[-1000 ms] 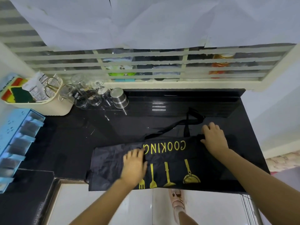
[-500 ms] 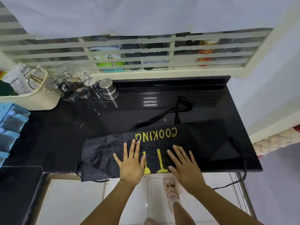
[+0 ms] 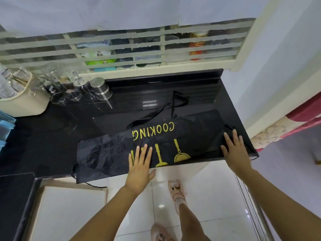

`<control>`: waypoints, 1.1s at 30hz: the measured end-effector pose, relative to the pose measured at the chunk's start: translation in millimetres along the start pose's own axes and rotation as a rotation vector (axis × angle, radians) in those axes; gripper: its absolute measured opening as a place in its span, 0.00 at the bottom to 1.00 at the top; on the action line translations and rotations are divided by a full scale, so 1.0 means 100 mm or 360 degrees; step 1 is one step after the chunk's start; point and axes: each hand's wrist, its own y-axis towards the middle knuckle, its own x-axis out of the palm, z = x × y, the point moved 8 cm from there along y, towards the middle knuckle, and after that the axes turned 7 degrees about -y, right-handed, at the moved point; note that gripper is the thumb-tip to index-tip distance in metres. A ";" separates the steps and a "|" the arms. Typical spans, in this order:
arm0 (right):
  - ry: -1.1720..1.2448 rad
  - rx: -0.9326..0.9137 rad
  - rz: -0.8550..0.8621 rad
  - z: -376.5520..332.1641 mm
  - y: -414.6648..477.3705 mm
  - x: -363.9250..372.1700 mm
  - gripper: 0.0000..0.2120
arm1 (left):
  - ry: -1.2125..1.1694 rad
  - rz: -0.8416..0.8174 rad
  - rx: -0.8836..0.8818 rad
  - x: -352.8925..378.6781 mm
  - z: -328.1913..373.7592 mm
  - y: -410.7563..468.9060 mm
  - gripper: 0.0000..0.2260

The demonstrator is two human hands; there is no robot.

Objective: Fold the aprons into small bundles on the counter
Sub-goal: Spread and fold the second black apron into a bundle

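1. At the far left of the black counter (image 3: pixel 52 136), a cream basket (image 3: pixel 24 103) stands against the wall. The edge of a blue rack (image 3: pixel 5 126) shows just below it.
2. Beside the basket stands a cluster of clear glasses (image 3: pixel 57 94), and next to them an upturned steel cup (image 3: pixel 101 88).
3. Along the near edge of the counter lies the black apron (image 3: pixel 111 153), folded into a long band. Its left end is creased and hangs slightly over the edge. The yellow word COOKING (image 3: pixel 152 132) reads upside down from the person's side.
4. The left hand (image 3: pixel 139 169) rests palm down on the near edge of the apron, over the yellow utensil print. Its fingers are straight, a little spread, and point toward the wall. The thumb sticks out to the right past the counter's edge, and the forearm rises from the bottom of the view.
5. Behind the band, the apron's straps (image 3: pixel 175 105) trail in a loop toward the back of the counter.
6. On the white floor between the two forearms, a foot in a pink slipper (image 3: pixel 177 190) points at the counter.
7. The right hand (image 3: pixel 234 150) lies flat on the right end of the apron, near the counter's right front corner. Its fingers are straight and fanned wide, gripping nothing. The forearm comes in from the lower right.
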 end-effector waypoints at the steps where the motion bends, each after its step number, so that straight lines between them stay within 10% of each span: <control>1: 0.0029 -0.0153 0.0074 -0.09 -0.02 -0.03 0.23 | -0.0019 0.0005 -0.0013 0.00 -0.03 -0.05 0.55; 4: 0.0025 -0.0516 0.0039 -0.39 -0.19 0.11 0.21 | 0.0114 -0.0005 -0.0097 0.06 -0.26 -0.16 0.56; 11: 0.0102 -0.0365 -0.0071 -0.48 -0.28 0.31 0.36 | -0.0006 -0.0090 -0.0172 -0.26 -0.56 0.03 0.40; 17: 0.0259 -0.0205 0.0125 -0.57 -0.10 -0.05 0.17 | -0.0246 -0.0285 -0.0013 -0.47 -0.26 0.42 0.42; 25: -0.0006 0.0555 -0.0155 0.61 0.18 -0.28 0.37 | -0.0354 -0.0191 0.0113 -0.08 0.83 0.62 0.26; 33: -0.0116 0.0684 -0.0880 0.96 0.06 -0.25 0.05 | -0.0283 -0.0232 -0.0044 0.09 0.87 0.73 0.31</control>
